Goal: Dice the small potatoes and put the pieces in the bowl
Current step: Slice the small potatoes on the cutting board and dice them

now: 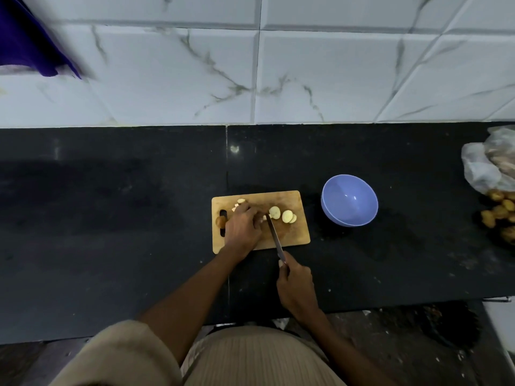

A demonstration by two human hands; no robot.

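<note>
A wooden cutting board (295, 235) lies on the black counter. My left hand (243, 228) curls over potato pieces at the board's left half, holding them down. Pale potato slices (282, 214) lie to the right of the blade, and a few cut bits (239, 203) show beyond my fingers. A brown unpeeled potato piece (220, 220) sits by the board's handle slot. My right hand (294, 285) grips the handle of a knife (274, 235), whose blade tip meets the potato beside my left fingers. The blue bowl (349, 200) stands to the right of the board, with nothing visible inside.
A plastic bag (486, 165) and several small whole potatoes (498, 213) lie at the counter's right edge. A white tiled wall rises behind the counter. A purple cloth (25, 43) hangs at the top left. The counter's front edge runs just in front of my body.
</note>
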